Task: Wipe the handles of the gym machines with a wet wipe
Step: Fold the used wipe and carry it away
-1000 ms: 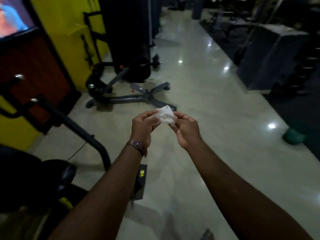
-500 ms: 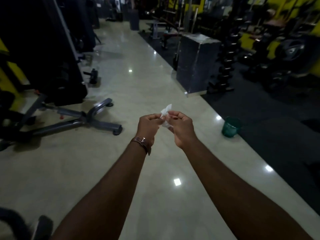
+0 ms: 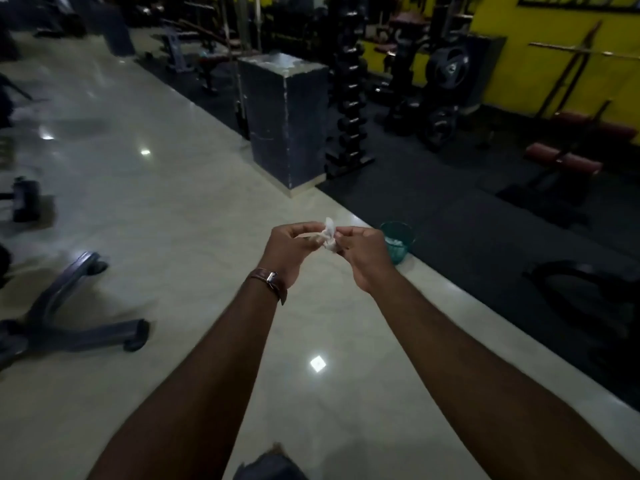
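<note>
A small crumpled white wet wipe (image 3: 329, 235) is held out in front of me at chest height, over the pale tiled floor. My left hand (image 3: 289, 252), with a brown watch strap on its wrist, pinches the wipe's left side. My right hand (image 3: 365, 254) pinches its right side, fingers curled. Both hands meet at the wipe. No machine handle is near my hands.
A green mesh bin (image 3: 397, 241) with white scraps stands just right of my hands at the edge of the black mat. A grey pillar (image 3: 287, 116) and a dumbbell rack (image 3: 349, 91) lie ahead. A machine's grey base legs (image 3: 69, 306) stretch across the floor at left. Benches (image 3: 564, 161) are at right.
My view has swung to the right, from the machines by the yellow wall to the free-weight area. The wipe has been bunched smaller between my hands, which stay together.
</note>
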Demonstrator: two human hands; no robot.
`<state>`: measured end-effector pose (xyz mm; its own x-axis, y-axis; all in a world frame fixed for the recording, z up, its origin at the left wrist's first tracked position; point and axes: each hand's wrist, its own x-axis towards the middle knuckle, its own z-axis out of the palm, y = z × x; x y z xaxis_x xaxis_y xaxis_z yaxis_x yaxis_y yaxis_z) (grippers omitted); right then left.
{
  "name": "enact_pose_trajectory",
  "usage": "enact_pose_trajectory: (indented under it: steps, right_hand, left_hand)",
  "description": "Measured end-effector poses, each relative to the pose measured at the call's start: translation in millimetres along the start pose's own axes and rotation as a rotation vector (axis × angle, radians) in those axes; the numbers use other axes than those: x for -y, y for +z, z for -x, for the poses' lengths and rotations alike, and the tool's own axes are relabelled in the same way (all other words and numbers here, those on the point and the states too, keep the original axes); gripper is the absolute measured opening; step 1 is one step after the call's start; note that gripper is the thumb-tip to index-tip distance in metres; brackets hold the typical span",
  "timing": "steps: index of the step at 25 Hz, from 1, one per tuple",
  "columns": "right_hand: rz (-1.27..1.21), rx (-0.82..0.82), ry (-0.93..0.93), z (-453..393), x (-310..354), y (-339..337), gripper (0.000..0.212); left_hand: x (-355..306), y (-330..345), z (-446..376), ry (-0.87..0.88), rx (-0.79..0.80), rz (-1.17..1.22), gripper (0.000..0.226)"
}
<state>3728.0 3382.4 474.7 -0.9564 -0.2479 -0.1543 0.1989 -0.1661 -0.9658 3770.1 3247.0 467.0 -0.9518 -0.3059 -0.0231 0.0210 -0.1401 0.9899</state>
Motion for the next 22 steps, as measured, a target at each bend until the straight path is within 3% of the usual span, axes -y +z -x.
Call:
enact_pose_trajectory:
  steps: [7,13,19,22]
  right_hand:
    - [0.005,-0.212,-0.084,-141,28,-20,0.033]
    - [0.086,-0.42,-0.154,-278,31,-80,0.035]
    - [0.313,-0.55,-0.14,-431,24,-155,0.009]
    - [0.332,-0.619,-0.031,-499,16,-188,0.01]
  left_hand:
    - [-9,42,-185,-0.04,0.16,-0.149,0.005]
    - [24,126,-335,-0.146,0.169,-0.119,0.008]
    - [72,201,-481,-0.254,0.287,-0.254,0.011]
    - [95,233,-542,-0.306,0.277,-0.311,0.018]
